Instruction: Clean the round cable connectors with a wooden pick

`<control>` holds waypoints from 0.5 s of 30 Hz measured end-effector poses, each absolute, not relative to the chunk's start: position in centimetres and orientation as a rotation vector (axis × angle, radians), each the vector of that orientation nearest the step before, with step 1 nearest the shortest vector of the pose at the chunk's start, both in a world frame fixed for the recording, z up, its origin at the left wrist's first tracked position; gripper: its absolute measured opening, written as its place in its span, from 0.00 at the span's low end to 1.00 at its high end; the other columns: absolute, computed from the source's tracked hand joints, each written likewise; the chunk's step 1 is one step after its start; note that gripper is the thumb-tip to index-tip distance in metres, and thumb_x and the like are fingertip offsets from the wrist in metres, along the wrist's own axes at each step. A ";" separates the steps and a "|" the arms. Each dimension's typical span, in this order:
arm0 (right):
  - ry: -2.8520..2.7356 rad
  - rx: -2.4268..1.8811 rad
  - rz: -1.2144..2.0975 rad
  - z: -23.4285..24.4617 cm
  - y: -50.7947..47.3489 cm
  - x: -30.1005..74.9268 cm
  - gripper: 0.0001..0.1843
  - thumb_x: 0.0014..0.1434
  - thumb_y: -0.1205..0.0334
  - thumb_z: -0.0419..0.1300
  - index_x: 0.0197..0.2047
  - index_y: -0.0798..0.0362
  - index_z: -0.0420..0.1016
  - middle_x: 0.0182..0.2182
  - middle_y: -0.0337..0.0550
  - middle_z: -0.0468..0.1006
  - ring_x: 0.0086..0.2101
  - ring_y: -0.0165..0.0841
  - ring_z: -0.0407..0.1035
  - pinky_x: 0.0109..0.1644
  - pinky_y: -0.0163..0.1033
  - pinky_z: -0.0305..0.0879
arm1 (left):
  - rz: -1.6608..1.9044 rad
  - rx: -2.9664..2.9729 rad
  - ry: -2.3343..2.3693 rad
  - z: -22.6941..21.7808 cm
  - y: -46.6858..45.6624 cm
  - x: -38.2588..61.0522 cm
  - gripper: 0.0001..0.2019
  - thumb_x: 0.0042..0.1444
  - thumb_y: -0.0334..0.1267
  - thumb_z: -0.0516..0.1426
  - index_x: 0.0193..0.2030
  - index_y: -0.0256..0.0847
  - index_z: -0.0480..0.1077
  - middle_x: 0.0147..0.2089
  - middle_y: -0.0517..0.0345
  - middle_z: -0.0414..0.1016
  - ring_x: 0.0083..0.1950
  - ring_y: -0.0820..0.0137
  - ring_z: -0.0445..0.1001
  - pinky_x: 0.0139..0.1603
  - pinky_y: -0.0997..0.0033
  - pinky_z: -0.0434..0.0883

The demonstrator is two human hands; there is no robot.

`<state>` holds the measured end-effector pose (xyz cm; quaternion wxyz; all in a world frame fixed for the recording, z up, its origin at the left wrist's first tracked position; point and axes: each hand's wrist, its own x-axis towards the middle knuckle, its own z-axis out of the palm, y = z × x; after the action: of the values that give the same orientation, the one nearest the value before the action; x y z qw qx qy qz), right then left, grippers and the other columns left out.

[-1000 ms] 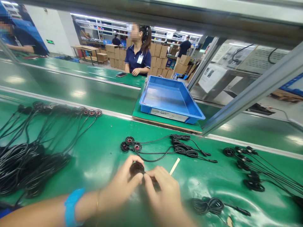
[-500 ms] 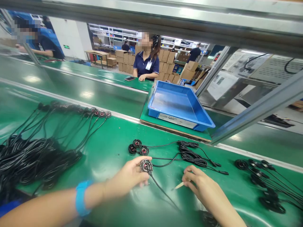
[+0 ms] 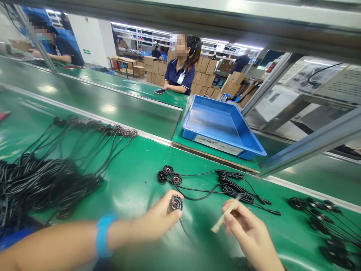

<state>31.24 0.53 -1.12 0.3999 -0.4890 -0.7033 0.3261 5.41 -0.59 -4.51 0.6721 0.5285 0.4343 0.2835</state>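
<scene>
My left hand (image 3: 152, 223) is closed round a black disc-shaped part (image 3: 176, 203) with a toothed rim and a red and metallic centre. A black cable (image 3: 184, 227) hangs from it. Between the thumb and fingers of my right hand (image 3: 251, 227) is a thin pale stick (image 3: 221, 221), slanting up to the right; its kind is unclear. Just beyond my left hand, three similar discs (image 3: 168, 170) lie grouped on the green bench top (image 3: 132, 180). Their leads run right to a bundle of coiled black cable (image 3: 232, 186), behind my right hand.
At left lies a large pile of black cables (image 3: 50, 180), with a row of discs (image 3: 126, 132) along the bench's metal strip. More discs (image 3: 318, 214) lie at right. A blue tray (image 3: 225, 145) stands ahead beside a slanted metal post (image 3: 296, 146). A person (image 3: 180, 75) sits opposite.
The disc in my left hand has turned, and less cable shows below it. My right hand has swung the stick from low to a steeper slant. The view has shifted slightly.
</scene>
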 end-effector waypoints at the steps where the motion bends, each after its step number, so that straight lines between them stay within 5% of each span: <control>1: -1.674 -1.196 0.883 -1.2 0.2 30.3 0.09 0.63 0.55 0.57 0.35 0.50 0.71 0.28 0.38 0.73 0.22 0.29 0.71 0.27 0.34 0.73 | 0.626 1.185 0.984 -4.5 -0.7 5.6 0.16 0.65 0.43 0.51 0.56 0.43 0.57 0.24 0.69 0.60 0.23 0.76 0.60 0.23 0.77 0.60; 7: -1.548 -1.075 0.739 -3.7 -1.8 25.8 0.01 0.63 0.63 0.58 0.38 0.50 0.69 0.33 0.40 0.74 0.30 0.31 0.76 0.33 0.36 0.76 | 0.621 1.282 0.974 -4.2 -1.4 6.1 0.13 0.63 0.41 0.52 0.53 0.43 0.58 0.25 0.69 0.58 0.24 0.74 0.60 0.24 0.75 0.60; 15: -1.729 -1.113 0.302 -4.4 -2.7 23.5 0.03 0.63 0.66 0.55 0.38 0.49 0.70 0.32 0.41 0.76 0.31 0.32 0.74 0.35 0.37 0.73 | 0.667 1.403 0.985 -3.9 -1.5 5.9 0.13 0.62 0.40 0.53 0.52 0.42 0.60 0.35 0.60 0.66 0.36 0.68 0.65 0.35 0.70 0.64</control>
<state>23.53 -2.71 -4.43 0.5070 -0.4617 -0.7170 0.1251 5.94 -1.48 -3.95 0.6059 0.6068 0.4259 0.2885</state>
